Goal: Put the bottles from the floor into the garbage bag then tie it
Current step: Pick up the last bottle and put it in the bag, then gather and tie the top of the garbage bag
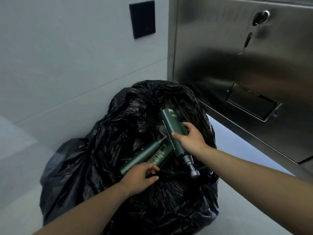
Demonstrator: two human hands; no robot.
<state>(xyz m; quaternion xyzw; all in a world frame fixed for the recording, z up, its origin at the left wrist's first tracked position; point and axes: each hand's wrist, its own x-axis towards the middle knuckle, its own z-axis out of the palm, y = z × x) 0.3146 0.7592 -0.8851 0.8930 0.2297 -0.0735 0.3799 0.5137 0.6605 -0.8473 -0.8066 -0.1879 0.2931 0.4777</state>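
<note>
A person's two bare arms reached down over a black garbage bag (81, 167) that stood open on a pale floor (18, 167), in the corner between a grey-white wall (67, 56) and a brushed steel cabinet (228, 48). A black rectangular panel (142, 19) was fixed to the wall above the bag.

At the left, the left hand (140, 178) was curled at the near end of a dark green bottle (144, 156), fingers bent over the crumpled plastic beside it; whether the fingers gripped the bottle or the bag's edge could not be told. That bottle lay on a slant inside the mouth of the bag, its pump end pointing up and to the right. A second green bottle (160, 156) with pale lettering lay touching it along its right side, also inside the bag.

Further right, the right hand (191, 138) was wrapped around the middle of a third green bottle (171, 122), thumb on the near side and fingers on the far side, pressing it between them. This bottle was held over the open bag, base up and away, its grey pump head (192, 167) pointing down toward the near rim.

On the cabinet at the far right, a keyhole with a key (260, 17) showed near the top, and a recessed flap (252, 104) sat lower down.
</note>
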